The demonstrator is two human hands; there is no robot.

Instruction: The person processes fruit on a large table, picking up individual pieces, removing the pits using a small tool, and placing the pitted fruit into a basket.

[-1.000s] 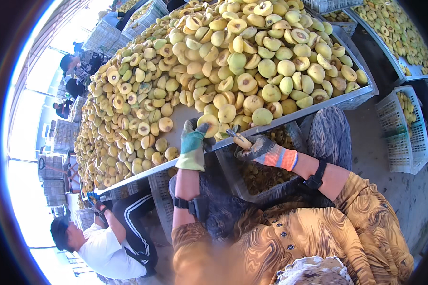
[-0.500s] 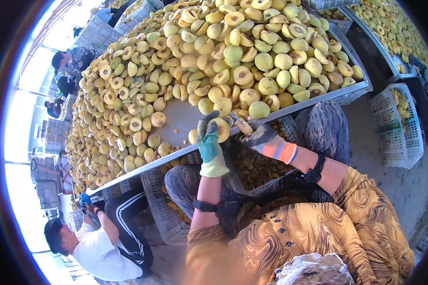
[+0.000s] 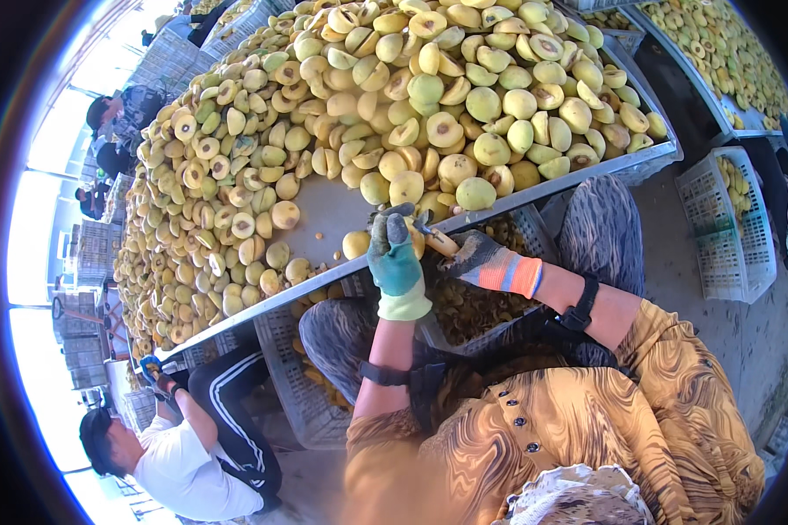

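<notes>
In my left hand [image 3: 396, 262], in a green and grey glove with a pale yellow cuff, I grip a yellow peach half [image 3: 418, 245]. The fingers hide most of it. My right hand [image 3: 477, 259], gloved in dark grey with an orange striped cuff, is closed around the wooden handle of a small pitting tool [image 3: 440, 241]. The tool's metal end meets the peach half. Both hands are just over the near rim of a metal table [image 3: 328, 210] heaped with halved peaches [image 3: 490, 149]. One more peach piece [image 3: 355, 244] lies beside my left hand.
Below my hands stands a crate holding dark scraps [image 3: 468, 319]. Another plastic crate [image 3: 280, 367] is under the table at left. A white crate with fruit [image 3: 731, 236] stands at right. A co-worker in a white shirt [image 3: 188, 472] sits at the left.
My left hand has turned, so the peach half's cut face, visible before, is mostly hidden now. The tool's end has come against the fruit. The whole view has shifted slightly.
</notes>
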